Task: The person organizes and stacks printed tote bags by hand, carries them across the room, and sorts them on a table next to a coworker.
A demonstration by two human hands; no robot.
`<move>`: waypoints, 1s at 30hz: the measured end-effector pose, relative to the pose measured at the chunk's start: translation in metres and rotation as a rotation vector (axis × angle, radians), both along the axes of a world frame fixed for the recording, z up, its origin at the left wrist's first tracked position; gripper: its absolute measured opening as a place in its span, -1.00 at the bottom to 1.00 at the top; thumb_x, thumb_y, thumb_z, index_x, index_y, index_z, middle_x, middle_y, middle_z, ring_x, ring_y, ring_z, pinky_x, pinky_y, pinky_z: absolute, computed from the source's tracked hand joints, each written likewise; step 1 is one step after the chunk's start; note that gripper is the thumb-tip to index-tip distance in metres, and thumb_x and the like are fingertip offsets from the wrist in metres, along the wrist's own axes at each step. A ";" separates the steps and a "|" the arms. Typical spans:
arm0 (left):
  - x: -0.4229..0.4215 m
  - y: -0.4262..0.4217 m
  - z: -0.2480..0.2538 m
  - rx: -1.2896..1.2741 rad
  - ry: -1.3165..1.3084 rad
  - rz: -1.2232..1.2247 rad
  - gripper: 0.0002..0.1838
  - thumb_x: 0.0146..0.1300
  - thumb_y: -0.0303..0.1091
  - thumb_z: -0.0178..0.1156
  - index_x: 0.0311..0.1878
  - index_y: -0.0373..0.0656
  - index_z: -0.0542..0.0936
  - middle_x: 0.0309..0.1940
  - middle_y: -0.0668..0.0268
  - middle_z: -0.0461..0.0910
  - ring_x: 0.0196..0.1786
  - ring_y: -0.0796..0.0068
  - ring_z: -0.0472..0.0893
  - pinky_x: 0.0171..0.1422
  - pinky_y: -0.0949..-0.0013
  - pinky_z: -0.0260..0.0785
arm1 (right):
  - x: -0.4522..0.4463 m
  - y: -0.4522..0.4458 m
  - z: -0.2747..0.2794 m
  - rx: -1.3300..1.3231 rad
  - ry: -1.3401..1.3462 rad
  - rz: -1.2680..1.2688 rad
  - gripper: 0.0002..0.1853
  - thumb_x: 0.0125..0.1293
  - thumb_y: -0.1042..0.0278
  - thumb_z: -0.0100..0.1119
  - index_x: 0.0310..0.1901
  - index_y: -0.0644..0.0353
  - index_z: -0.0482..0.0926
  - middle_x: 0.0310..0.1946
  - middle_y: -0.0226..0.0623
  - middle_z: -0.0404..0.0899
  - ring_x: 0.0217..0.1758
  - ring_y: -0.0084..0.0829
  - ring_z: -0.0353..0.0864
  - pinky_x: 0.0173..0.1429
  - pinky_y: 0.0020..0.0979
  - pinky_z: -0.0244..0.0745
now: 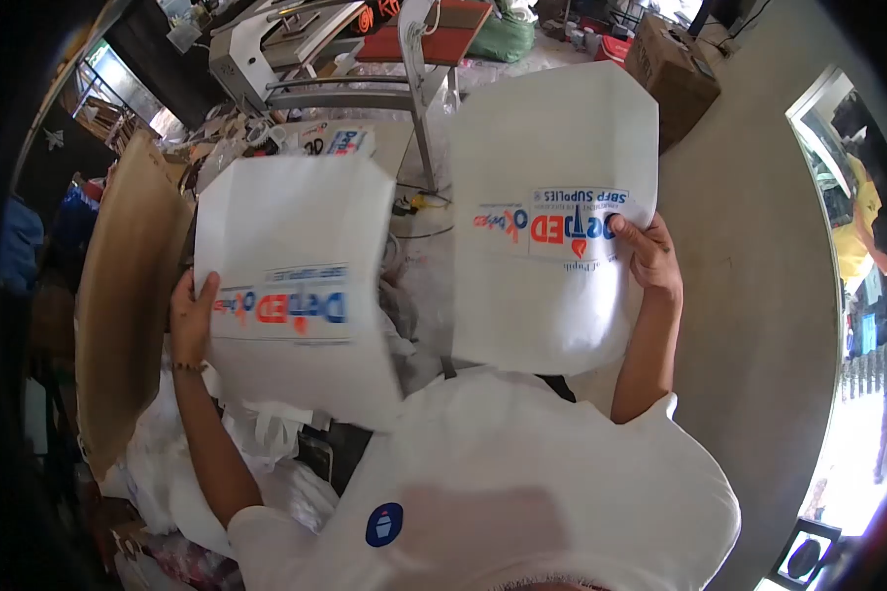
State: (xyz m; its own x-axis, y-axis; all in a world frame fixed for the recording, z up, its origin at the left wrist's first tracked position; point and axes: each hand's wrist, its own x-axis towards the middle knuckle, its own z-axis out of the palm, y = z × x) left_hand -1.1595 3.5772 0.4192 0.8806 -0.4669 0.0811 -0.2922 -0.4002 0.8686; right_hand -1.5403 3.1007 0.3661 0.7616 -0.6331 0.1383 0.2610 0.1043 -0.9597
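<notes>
My left hand (193, 317) is closed on the left edge of a white printed sheet (291, 217) with clipped upper corners. Blue, red and orange lettering runs upside down across its middle, and its lower edge is blurred. On the other side, my right hand (650, 258) pinches the right edge of a larger white sheet (547, 128), thumb on the front and fingers behind. It bears similar upside-down lettering and has a bright glare near the bottom. A gap separates the two sheets. Whether they are flat sheets or flattened bags, I cannot tell.
A tall brown cardboard piece (128, 305) stands at the left. White plastic bags (172, 463) lie below it. A metal-framed machine (340, 98) stands ahead, with another printed piece (348, 141) nearby. A cardboard box (672, 79) sits by the wall (749, 276) on the right.
</notes>
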 end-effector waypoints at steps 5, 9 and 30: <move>0.052 0.045 -0.050 0.244 -0.166 0.121 -0.60 0.31 -0.17 0.23 0.00 -0.34 0.55 -0.15 0.21 0.62 -0.11 0.47 0.56 0.02 0.38 0.41 | -0.015 -0.023 -0.025 -0.030 0.126 0.046 -0.70 0.32 0.34 0.24 0.02 0.31 0.56 -0.14 -0.32 0.65 -0.07 -0.51 0.58 0.06 -0.43 0.45; 0.093 0.075 -0.090 0.453 -0.391 0.129 -0.47 0.22 -0.04 0.28 0.04 -0.33 0.55 -0.11 0.03 0.64 -0.05 0.18 0.60 0.11 0.25 0.41 | -0.001 -0.004 -0.011 -0.054 0.131 0.067 -0.70 0.34 0.43 0.19 0.07 0.29 0.55 -0.08 -0.30 0.65 -0.02 -0.47 0.59 0.12 -0.40 0.45; 0.048 0.091 -0.067 0.231 0.162 -0.029 -0.26 0.07 -0.66 0.23 0.39 -0.12 0.33 -0.05 0.19 0.59 -0.06 0.56 0.55 -0.06 0.47 0.41 | 0.077 0.075 0.074 0.028 -0.324 0.457 -0.50 0.41 0.34 0.08 0.30 0.36 0.25 0.11 -0.11 0.54 0.12 -0.30 0.60 0.20 -0.23 0.56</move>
State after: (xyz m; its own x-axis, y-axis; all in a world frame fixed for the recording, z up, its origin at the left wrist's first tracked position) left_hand -1.1115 3.6681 0.3527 0.8596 -0.4813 -0.1712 -0.1710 -0.5869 0.7914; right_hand -1.4635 3.1762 0.4401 0.8807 -0.2551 0.3990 0.4644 0.3000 -0.8333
